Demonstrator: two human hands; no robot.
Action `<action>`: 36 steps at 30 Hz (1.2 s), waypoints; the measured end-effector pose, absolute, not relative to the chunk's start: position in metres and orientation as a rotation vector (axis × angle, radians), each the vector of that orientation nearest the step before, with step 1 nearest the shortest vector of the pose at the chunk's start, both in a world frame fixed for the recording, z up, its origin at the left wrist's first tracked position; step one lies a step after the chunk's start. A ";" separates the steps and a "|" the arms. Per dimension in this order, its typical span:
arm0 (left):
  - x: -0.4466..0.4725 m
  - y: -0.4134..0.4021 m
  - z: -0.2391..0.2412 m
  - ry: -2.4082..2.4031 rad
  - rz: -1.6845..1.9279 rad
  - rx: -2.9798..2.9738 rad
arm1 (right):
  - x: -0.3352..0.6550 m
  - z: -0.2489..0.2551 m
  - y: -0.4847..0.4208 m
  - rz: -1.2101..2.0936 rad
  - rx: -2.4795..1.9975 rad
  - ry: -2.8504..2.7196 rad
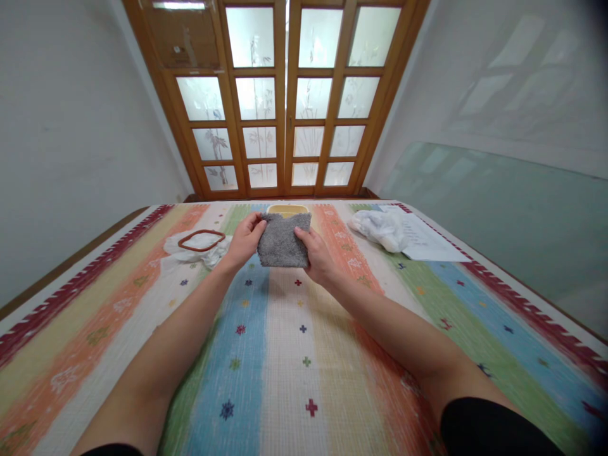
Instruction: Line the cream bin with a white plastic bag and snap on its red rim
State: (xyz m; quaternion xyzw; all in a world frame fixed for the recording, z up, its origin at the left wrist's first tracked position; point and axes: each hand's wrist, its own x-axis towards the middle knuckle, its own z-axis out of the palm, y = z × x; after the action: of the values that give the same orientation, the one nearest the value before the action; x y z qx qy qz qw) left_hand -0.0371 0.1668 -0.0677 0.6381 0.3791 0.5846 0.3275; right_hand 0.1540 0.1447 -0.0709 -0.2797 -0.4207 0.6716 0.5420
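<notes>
Both my hands hold up a small grey fluffy cloth [283,240] above a striped, colourful cloth-covered table [285,354]. My left hand [244,239] pinches its upper left corner. My right hand [316,253] grips its right edge, thumb on the front. The cloth hangs flat between them, facing me. Just behind it a yellow container [287,208] shows its rim; its inside is hidden.
A brown rounded-rectangle ring [201,239] lies on crumpled white plastic [190,253] at the left. A white bundle [380,229] and a printed paper sheet [427,244] lie at the right. Wooden glass-paned doors [285,95] stand beyond the table.
</notes>
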 end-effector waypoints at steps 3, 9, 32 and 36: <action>-0.031 0.165 -0.071 1.025 1.560 1.676 | 0.153 -0.071 0.142 1.615 -0.685 -1.051; -0.031 0.174 -0.090 1.203 1.747 1.557 | 0.162 -0.061 0.154 1.489 -0.726 -1.056; -0.032 0.196 -0.184 1.155 1.387 1.829 | 0.199 -0.062 0.187 -0.028 -0.718 -2.266; -0.034 0.201 -0.192 1.169 1.384 1.809 | 0.200 -0.056 0.182 -0.067 -0.739 -2.388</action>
State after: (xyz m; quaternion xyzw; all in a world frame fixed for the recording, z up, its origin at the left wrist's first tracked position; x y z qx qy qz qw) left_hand -0.0336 0.2006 -0.1920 0.6769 0.4374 0.5181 0.2866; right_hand 0.2001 0.1819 -0.0565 -0.2805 -0.9063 -0.0253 0.3152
